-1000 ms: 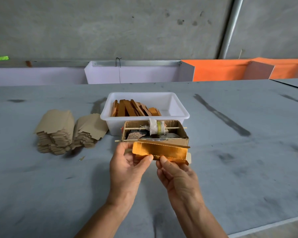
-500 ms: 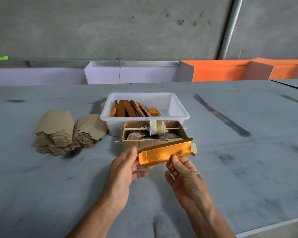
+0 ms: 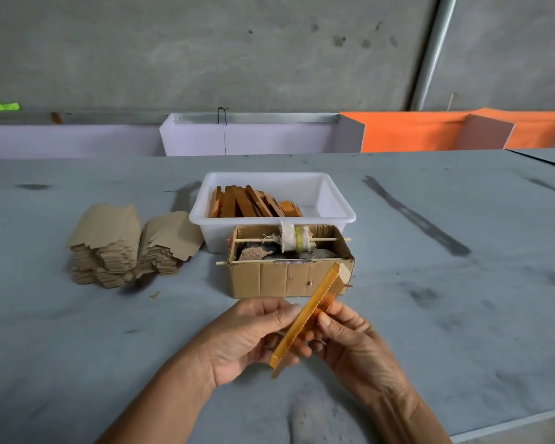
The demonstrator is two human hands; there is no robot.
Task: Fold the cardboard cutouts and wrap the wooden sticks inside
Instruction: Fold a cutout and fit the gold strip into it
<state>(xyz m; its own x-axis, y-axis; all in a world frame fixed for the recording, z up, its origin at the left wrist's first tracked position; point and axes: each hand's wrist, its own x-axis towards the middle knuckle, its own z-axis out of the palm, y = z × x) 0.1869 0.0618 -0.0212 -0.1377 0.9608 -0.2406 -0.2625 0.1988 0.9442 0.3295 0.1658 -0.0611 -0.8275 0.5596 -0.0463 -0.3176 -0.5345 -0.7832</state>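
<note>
The grey table (image 3: 77, 363) fills most of the view, its surface marked with dark smears. Along its far edge, toward 12 o'clock, stand pale lilac panels (image 3: 253, 137), with orange panels (image 3: 414, 131) toward 1 o'clock.

A white plastic tub (image 3: 334, 216) sits at mid-table and holds a loose pile of golden-brown wrapped pieces (image 3: 253, 205) leaning in its left half. Touching the tub's near wall is an open cardboard box (image 3: 269, 280). Two thin sticks lie across the box's top, and a spool wound with white cloth and yellow tape (image 3: 295, 240) sits on the rear stick. The remaining box contents cannot be identified.

At 9 o'clock from the tub lie two stacks of flat brown cardboard cutouts (image 3: 109, 245), side by side and touching.

Directly in front of the box, at 6 o'clock from it, both hands hold one folded gold cutout (image 3: 311, 315) above the table. It is tilted, its upper end pointing toward 1 o'clock and overlapping the box's right front corner in the view. A wooden stick end (image 3: 277, 373) protrudes from its lower end.

The left hand (image 3: 247, 341) grips the lower portion, fingers curled round it, thumb on its left side. The right hand (image 3: 356, 344) pinches the middle from the right, thumb against the face.
</note>
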